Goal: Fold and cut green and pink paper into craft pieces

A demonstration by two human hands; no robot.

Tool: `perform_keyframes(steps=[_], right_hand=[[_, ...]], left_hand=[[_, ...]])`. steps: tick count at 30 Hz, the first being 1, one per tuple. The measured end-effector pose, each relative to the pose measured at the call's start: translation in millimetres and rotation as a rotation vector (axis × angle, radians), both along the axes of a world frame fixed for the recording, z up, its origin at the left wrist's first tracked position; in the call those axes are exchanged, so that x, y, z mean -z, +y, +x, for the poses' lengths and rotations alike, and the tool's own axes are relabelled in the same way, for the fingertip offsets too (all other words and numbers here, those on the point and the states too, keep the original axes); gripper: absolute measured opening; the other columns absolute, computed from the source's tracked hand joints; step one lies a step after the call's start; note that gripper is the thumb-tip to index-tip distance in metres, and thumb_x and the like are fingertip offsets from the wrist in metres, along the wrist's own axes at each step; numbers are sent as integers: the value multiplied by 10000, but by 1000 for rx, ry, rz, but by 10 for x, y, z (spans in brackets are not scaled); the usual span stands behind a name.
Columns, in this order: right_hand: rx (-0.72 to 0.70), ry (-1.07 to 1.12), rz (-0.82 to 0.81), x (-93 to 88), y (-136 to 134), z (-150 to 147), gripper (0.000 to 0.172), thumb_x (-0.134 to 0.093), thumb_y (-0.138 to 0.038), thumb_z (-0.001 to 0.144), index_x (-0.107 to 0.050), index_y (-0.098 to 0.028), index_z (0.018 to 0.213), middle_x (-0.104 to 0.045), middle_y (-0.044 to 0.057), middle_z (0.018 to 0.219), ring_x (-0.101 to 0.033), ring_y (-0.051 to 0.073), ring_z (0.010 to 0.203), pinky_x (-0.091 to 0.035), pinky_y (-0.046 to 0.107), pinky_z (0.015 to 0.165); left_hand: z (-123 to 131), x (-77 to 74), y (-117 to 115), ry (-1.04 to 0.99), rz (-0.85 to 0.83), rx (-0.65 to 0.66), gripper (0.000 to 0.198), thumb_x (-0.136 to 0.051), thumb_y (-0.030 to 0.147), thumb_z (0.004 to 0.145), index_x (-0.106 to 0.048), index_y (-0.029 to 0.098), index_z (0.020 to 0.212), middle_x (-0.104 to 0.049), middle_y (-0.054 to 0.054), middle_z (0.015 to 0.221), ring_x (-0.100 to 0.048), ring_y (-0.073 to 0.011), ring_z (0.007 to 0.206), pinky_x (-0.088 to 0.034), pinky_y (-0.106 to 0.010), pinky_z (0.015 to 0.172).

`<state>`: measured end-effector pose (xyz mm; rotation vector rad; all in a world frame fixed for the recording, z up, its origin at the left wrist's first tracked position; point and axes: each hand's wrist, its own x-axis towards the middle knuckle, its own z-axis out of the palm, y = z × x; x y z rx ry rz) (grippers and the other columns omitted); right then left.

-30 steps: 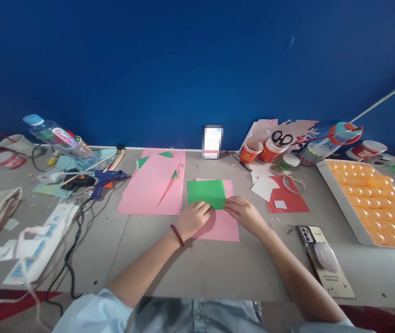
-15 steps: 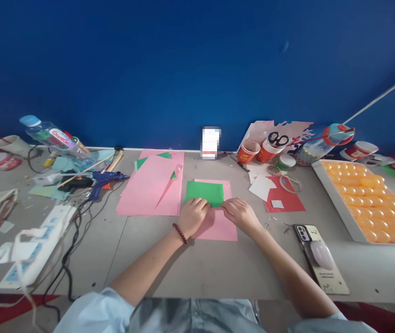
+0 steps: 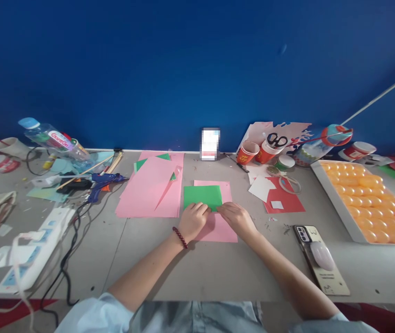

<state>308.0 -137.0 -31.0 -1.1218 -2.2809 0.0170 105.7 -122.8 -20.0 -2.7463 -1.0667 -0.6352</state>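
A green sheet of paper [image 3: 202, 195] lies on a pink sheet [image 3: 224, 226] in the middle of the grey table [image 3: 197, 268]. My left hand [image 3: 193, 221], a bead bracelet on its wrist, has its fingers curled onto the green sheet's near edge. Just to its right, my right hand [image 3: 236, 217] presses its fingertips on the same edge. Both hands pinch the paper's near edge where it looks folded.
Larger pink sheets [image 3: 152, 187] with green scraps lie left of centre, then a blue glue gun [image 3: 103, 180], cables and a power strip [image 3: 34, 249]. Right: red paper [image 3: 285, 199], cups with scissors [image 3: 276, 141], a phone [image 3: 317, 256], a tray of orange balls [image 3: 367, 203].
The green sheet shows less height than a second ago. Both hands have drawn slightly closer together along its near edge.
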Motion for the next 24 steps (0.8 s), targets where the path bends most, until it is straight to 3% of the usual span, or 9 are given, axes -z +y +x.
perform_keyframes(steps=[13,19,24], right_hand=[[45,29,-32,-1,-34,-48,218,-452,-151,923,-667,-187,917,-708,67,850,-648,200,829,-536,326,732],[36,-7,-10,-18,-41,-44,229,-444,-150,927,-669,-188,949,-712,68,871,-647,199,865,-535,328,753],[27,23,12,-69,-59,-60,205,-470,-147,917,-670,-176,950,-716,72,867,-650,201,857,-529,333,751]], left_hand=[[-8,7,-14,-1,-86,-18,213,-451,138,932,-641,163,841,-618,-36,778,-562,-178,765,-427,-316,649],[13,3,-17,-134,-112,-20,250,-410,227,966,-650,186,1021,-654,-46,863,-593,-167,823,-473,-315,708],[35,-35,-40,-191,-99,14,252,-411,206,962,-660,176,937,-664,-40,848,-607,-157,826,-481,-300,714]])
